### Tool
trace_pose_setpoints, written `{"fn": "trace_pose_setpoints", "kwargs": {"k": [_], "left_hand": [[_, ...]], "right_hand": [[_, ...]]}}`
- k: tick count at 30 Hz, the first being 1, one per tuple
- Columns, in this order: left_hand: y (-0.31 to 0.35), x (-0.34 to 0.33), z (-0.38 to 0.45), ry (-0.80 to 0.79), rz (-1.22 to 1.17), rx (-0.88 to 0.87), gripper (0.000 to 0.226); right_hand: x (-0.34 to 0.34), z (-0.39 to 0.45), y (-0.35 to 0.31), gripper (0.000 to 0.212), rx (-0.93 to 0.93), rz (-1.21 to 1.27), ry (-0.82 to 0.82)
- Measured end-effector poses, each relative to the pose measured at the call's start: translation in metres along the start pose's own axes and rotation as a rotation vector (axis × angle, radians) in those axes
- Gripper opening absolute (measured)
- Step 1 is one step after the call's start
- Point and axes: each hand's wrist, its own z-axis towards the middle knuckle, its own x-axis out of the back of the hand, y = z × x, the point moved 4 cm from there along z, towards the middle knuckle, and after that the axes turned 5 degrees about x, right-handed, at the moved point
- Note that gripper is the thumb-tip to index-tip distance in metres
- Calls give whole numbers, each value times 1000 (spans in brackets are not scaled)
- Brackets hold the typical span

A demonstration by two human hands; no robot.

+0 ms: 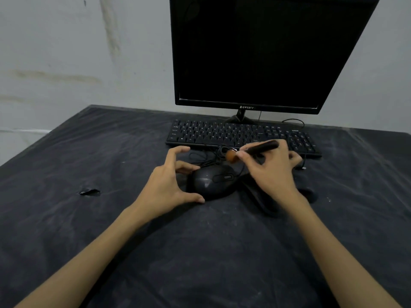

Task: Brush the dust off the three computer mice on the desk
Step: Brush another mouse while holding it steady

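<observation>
**Brush Held Over Black Mouse at Dusty Counter**

A small brush (255,148) with a dark handle and an orange-brown tuft is being grasped in the right hand (271,172), pen-fashion, its bristles being held just above the cable end of a black mouse (213,181). The mouse is being kept near the middle of the counter (111,218), toward the far edge, and is lying on a dark, dust-streaked cover. The left hand (171,185) is being held released and spread, its thumb resting on the cover beside the mouse's near-left side and its fingers curved above the far-left side; whether they are touching the mouse cannot be told. A tangle of black cable (213,155) is being left between the mouse and a black keyboard (240,134), which is lying along the far edge in front of a dark monitor (266,52). Another dark shape is being partly hidden beneath the right hand, too blurred to identify. A small tear (90,192) is showing in the cover toward the left edge.
</observation>
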Motion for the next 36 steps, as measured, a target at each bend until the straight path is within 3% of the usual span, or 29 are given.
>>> {"fn": "trace_pose_setpoints", "kwargs": {"k": [4, 7, 10, 14, 17, 19, 22, 25, 27, 29, 31, 32, 34, 36], "left_hand": [[0, -1, 0, -4, 7, -11, 107], [0, -1, 0, -11, 1, -8, 106], [-1, -1, 0, -9, -15, 8, 105], [-1, -2, 0, -7, -12, 1, 106], [-1, -2, -1, -3, -12, -2, 106], [-1, -2, -1, 2, -24, 10, 104], [-2, -1, -2, 3, -41, 31, 105], [0, -1, -2, 1, -23, 23, 106], [0, -2, -2, 4, -14, 14, 106], [0, -1, -3, 5, -17, 19, 106], [-1, -1, -3, 5, -29, 32, 106], [-1, -2, -3, 4, -32, 35, 106], [0, -1, -3, 2, -29, 28, 107], [1, -2, -3, 0, -23, 17, 107]], "right_hand": [[0, 4, -9, 10, 44, 188, -15], [-12, -3, -14, 12, 28, 224, -168], [-8, -2, -13, 4, 93, -15, -75], [4, -3, -20, 6, 116, 171, 67], [-7, -5, -19, 8, 42, 279, -80], [-14, -5, -11, 9, -5, 114, -174], [-5, 2, 1, 18, -21, -50, -97], [1, 1, -3, 19, -74, 316, -22], [-5, -1, -7, 14, -106, 453, -81], [-13, -4, -4, 15, -74, 161, -168], [-11, -2, 0, 24, 10, -218, -141], [-8, -1, 1, 26, 24, -271, -100], [-2, -2, -2, 23, 1, -121, -30], [-1, -3, -5, 18, -48, 212, -9]]}}
